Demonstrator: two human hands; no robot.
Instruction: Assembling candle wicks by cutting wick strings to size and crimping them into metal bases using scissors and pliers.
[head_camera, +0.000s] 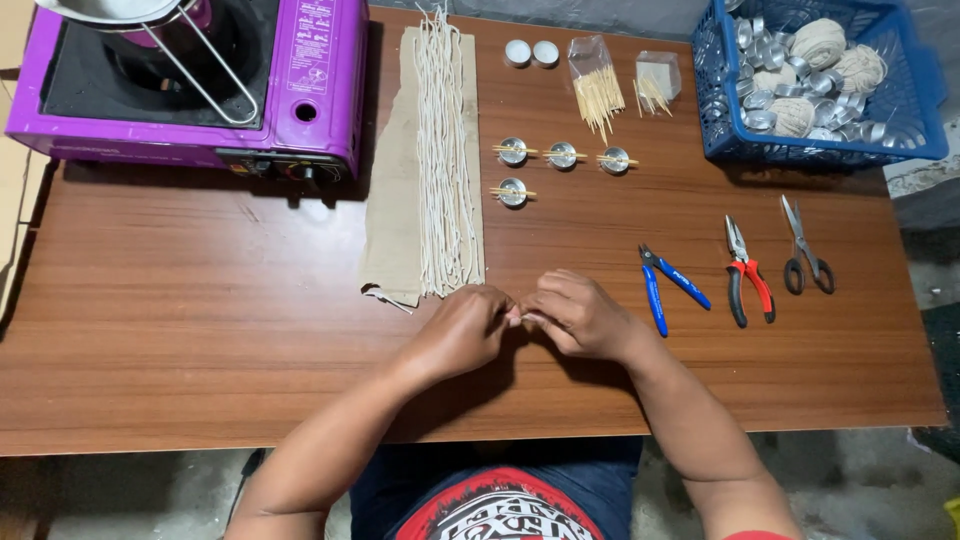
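Both hands, the left hand (462, 328) and right hand (578, 314), meet fingertip to fingertip, pinching a small pale piece (520, 319) above the wooden surface (200, 330), just below the white strings (445, 150).

A brown wood-grain table (200, 330) fills most of the view, evenly lit. Grey concrete floor (860, 480) shows below its near edge at five and seven o'clock, and a grey surface (600, 15) runs beyond it at twelve o'clock.

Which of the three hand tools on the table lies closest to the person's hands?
The blue-handled cutters. They lie just beside the right hand, while the red-handled pliers and the dark scissors sit farther out toward the table's edge.
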